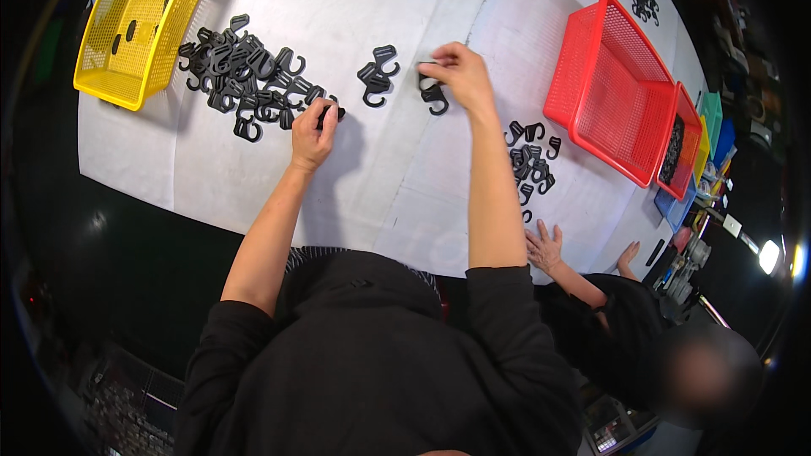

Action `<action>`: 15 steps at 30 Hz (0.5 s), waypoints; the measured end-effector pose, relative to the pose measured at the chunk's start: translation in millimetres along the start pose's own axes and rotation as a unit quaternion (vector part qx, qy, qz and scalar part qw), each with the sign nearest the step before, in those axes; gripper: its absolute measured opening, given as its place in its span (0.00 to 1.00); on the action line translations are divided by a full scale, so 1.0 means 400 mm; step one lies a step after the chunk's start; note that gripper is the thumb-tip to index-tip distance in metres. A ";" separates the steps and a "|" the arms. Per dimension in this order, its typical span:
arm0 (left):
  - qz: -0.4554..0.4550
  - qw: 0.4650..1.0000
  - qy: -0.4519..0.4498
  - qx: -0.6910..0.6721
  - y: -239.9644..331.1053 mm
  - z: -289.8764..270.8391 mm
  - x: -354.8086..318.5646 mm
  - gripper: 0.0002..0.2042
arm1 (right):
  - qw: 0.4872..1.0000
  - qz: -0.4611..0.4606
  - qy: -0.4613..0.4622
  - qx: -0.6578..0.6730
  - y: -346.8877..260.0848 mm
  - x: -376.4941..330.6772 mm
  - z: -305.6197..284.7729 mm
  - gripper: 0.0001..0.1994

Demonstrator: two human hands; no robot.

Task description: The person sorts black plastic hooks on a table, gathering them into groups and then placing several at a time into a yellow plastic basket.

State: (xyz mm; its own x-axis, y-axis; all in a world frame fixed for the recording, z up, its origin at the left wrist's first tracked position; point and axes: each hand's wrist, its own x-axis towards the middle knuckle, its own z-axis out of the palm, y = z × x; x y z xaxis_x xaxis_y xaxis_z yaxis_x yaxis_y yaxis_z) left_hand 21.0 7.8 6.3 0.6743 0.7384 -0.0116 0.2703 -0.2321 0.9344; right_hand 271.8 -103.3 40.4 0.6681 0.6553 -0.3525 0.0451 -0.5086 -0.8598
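My left hand [312,137] is closed on a black plastic hook [333,113], at the right edge of a large heap of similar black hooks [241,63]. Farther right, my right hand [463,78] pinches another black piece [425,76], probably a hook of the same kind, partly covered by the fingers. Just below those fingertips a black hook [435,100] lies on the white-covered table [397,177]. Between my two hands sits a small cluster of black hooks [378,76].
A yellow basket [110,89] with a few dark pieces stands at the left. At the right are a large red basket [621,110] and a smaller red one [686,152]. Beside a co-worker's hand [545,247] lies another group of black hooks [530,165].
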 end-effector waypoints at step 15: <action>-0.083 0.956 0.067 -0.272 0.033 -0.039 0.003 0.10 | 0.954 -0.282 0.073 -0.077 -0.042 -0.034 0.414 0.20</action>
State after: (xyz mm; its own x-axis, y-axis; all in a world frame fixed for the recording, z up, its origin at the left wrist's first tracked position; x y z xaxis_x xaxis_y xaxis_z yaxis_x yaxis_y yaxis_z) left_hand 14.6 15.4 24.4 0.5489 0.8198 -0.1635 -0.0570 0.2319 0.9711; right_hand 139.0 -11.3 -1.4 0.6011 0.7701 0.2137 0.5280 -0.1819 -0.8296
